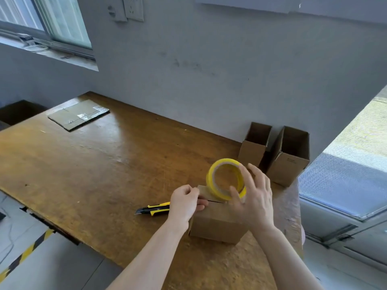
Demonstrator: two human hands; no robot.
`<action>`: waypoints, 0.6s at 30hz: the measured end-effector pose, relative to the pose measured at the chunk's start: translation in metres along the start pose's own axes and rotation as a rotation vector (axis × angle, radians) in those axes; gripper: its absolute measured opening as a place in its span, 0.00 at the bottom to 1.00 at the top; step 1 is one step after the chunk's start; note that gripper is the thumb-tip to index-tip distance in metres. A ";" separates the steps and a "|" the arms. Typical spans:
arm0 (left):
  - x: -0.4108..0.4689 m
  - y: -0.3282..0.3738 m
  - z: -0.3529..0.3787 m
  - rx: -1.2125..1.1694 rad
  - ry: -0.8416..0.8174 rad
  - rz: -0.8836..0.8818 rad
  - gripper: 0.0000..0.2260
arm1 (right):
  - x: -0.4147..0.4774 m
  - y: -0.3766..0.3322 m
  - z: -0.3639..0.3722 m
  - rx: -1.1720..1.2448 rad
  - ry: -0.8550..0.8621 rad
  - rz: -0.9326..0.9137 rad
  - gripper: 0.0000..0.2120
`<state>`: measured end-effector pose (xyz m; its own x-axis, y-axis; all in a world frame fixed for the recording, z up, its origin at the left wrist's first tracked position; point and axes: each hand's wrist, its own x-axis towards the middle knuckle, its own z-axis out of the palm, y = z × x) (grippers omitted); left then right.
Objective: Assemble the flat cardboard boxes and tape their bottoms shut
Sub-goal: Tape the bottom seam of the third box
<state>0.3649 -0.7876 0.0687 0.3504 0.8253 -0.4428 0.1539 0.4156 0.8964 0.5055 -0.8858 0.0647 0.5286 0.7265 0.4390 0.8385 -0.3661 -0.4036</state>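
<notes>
Yellow on its rim, the tape roll [210, 178] is held on edge over the top of a small box [217, 223]. It is gripped by the right hand [256, 200], with the thumb hooked through the hollow core and the fingers spread over the outer rim. The roll's lower edge is set against the far flap of the box, close to the dark slit where the two top flaps meet.

The box is stood on the wooden table [94, 174], towards its near right part, with its folded flaps facing up. Its upper left edge is pinched by the left hand [185, 203], whose fingers are curled, thumb above and fingers below. Whether a loose end of tape is also caught in that pinch cannot be told.

A yellow and black knife [154, 209] is laid flat on the table just left of the left hand, its blade end turned away from the box. Two open boxes [290, 158] are stood side by side against the grey wall [209, 70] at the table's far right. A flat piece of cardboard [78, 115] is laid at the far left corner.
</notes>
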 end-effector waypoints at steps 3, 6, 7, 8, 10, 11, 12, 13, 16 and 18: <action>0.000 0.002 0.002 0.005 -0.005 0.017 0.12 | -0.005 -0.004 0.008 -0.029 -0.068 -0.186 0.21; -0.001 0.005 0.004 -0.026 -0.002 -0.011 0.11 | 0.006 -0.005 0.010 -0.111 -0.149 -0.157 0.16; -0.002 0.005 0.003 -0.052 0.002 -0.025 0.12 | 0.009 -0.006 0.010 -0.140 -0.186 -0.154 0.15; -0.002 0.006 0.003 -0.079 0.005 -0.037 0.13 | 0.014 -0.006 0.010 -0.154 -0.221 -0.160 0.14; -0.002 0.007 0.003 -0.122 0.000 -0.055 0.13 | 0.022 -0.008 0.007 -0.170 -0.258 -0.188 0.13; -0.002 0.008 0.002 -0.139 -0.004 -0.060 0.13 | 0.025 -0.011 0.003 -0.170 -0.274 -0.196 0.13; -0.002 0.009 0.002 -0.150 -0.007 -0.063 0.12 | 0.027 -0.013 0.000 -0.165 -0.284 -0.205 0.13; -0.002 0.009 0.002 -0.158 -0.010 -0.064 0.10 | 0.029 -0.017 -0.005 -0.162 -0.274 -0.228 0.13; 0.000 0.008 0.002 -0.178 -0.013 -0.053 0.05 | 0.035 -0.031 -0.021 -0.138 -0.250 -0.280 0.16; 0.000 0.008 0.002 -0.161 -0.018 -0.039 0.05 | 0.037 -0.038 -0.028 -0.103 -0.284 -0.279 0.17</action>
<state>0.3677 -0.7847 0.0753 0.3637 0.8010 -0.4756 0.0184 0.5043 0.8633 0.4972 -0.8616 0.1188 0.2331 0.9326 0.2754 0.9611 -0.1778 -0.2114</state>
